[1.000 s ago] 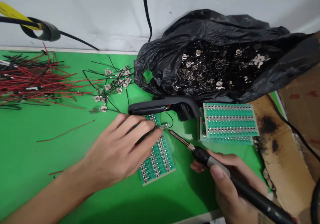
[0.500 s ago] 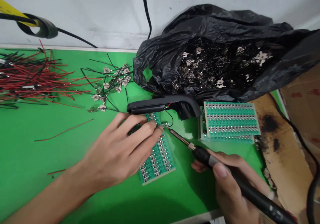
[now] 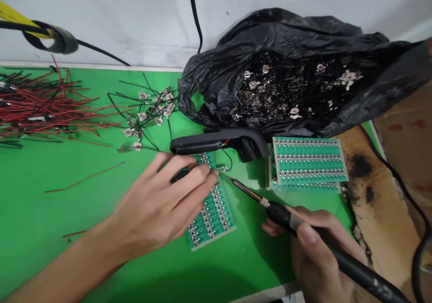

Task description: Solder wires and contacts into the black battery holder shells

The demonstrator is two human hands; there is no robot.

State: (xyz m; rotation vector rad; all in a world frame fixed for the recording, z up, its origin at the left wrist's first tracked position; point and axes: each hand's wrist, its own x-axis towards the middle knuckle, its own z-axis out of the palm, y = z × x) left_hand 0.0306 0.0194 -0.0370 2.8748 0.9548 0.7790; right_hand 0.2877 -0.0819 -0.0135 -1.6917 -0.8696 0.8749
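Observation:
My left hand (image 3: 158, 208) lies over the top end of a green circuit board (image 3: 212, 217) studded with rows of metal contacts. Its fingertips press at a small metal tab (image 3: 222, 169), and whether they grip anything is hidden. In my right hand (image 3: 313, 249) I hold a black soldering iron (image 3: 280, 215) like a pen. Its thin tip (image 3: 236, 184) points at that tab and stops just short of it. A black plastic tool (image 3: 216, 142) with a short wire loop lies just beyond my left fingers.
A black plastic bag (image 3: 216, 91) full of metal tabs sits behind the boards. To its front right lies a stack of green boards (image 3: 308, 161). Red and black wires (image 3: 47, 109) and wired tabs (image 3: 151, 114) lie on the green mat (image 3: 67, 213). Scorched cardboard (image 3: 374, 204) lies at the right.
The soldering iron and my right hand have shifted slightly right, moving the tip a little away from the tab. My left hand stays on the board.

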